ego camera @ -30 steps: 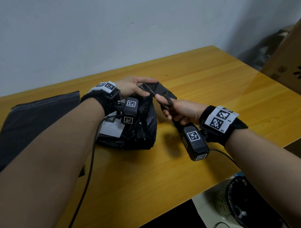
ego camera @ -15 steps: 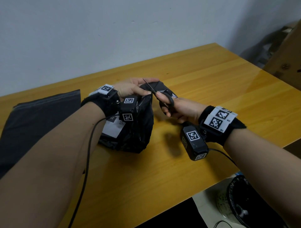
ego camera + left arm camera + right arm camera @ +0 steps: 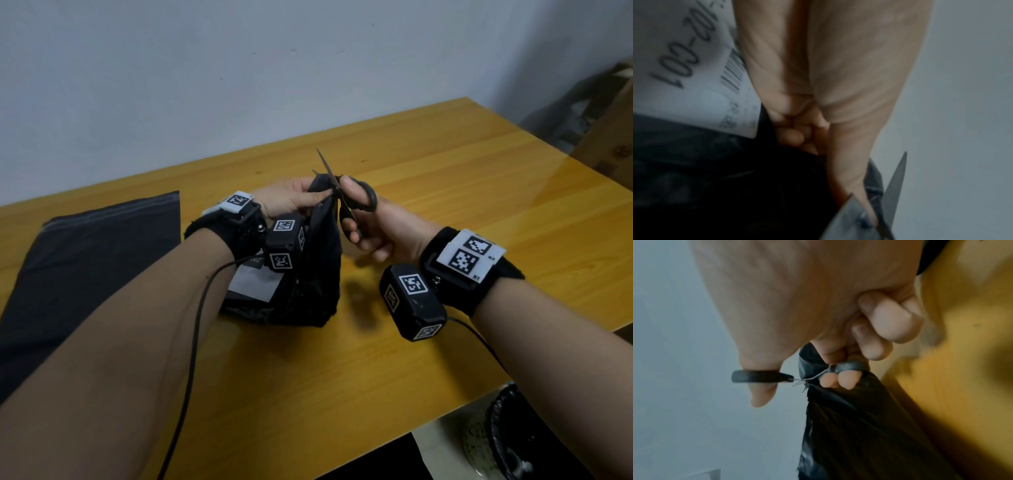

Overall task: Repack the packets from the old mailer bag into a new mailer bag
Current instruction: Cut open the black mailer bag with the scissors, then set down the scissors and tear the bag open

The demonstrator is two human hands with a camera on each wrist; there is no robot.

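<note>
The old black mailer bag (image 3: 318, 274) with a white shipping label (image 3: 251, 284) stands on end on the wooden table (image 3: 445, 212). My left hand (image 3: 291, 200) pinches its top corner and lifts it. My right hand (image 3: 373, 226) grips black-handled scissors (image 3: 358, 198), thumb and fingers through the loops, blades spread and pointing up at the bag's top edge. The left wrist view shows the label (image 3: 684, 73), the bag (image 3: 715, 178) and the scissor blades (image 3: 894, 186). In the right wrist view the scissors' handle loops (image 3: 760, 376) sit against the black bag (image 3: 859, 434). The packets are hidden inside.
A new dark grey mailer bag (image 3: 85, 267) lies flat on the table at the left. A cardboard box (image 3: 609, 130) stands past the table's right end. A black round object (image 3: 534, 442) sits on the floor below the near right edge.
My left hand has raised the bag's top corner so the bag stands taller. The scissors have swung from pointing left to pointing upward, with blades now spread at the top edge.
</note>
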